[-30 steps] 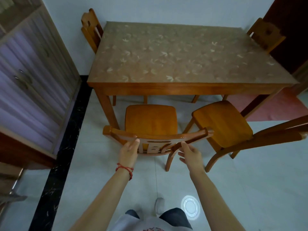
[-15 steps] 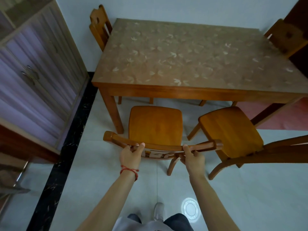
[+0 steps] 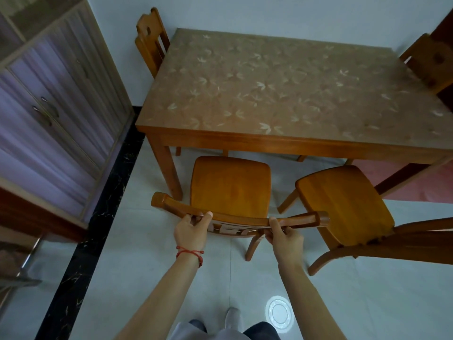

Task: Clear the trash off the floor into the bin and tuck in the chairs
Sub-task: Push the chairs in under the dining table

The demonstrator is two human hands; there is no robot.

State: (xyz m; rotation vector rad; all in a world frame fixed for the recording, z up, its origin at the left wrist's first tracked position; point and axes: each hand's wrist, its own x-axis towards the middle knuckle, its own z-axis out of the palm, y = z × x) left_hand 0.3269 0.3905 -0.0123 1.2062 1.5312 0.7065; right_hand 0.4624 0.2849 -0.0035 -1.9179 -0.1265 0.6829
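Where the cabinet [image 3: 56, 114] stood at far left, no trash or bin showed on the visible floor [image 3: 152, 278]. Left hand [image 3: 190, 233] and right hand [image 3: 285, 238]: each grip curled round the top rail of the near chair [image 3: 230, 185], seat just short of the bench [image 3: 282, 94]. Second chair [image 3: 343, 202]: angled out, untucked. Tucking judged barely begun.

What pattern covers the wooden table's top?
Pale leaf-like sprigs scattered over the brown top of the wooden table; head view.
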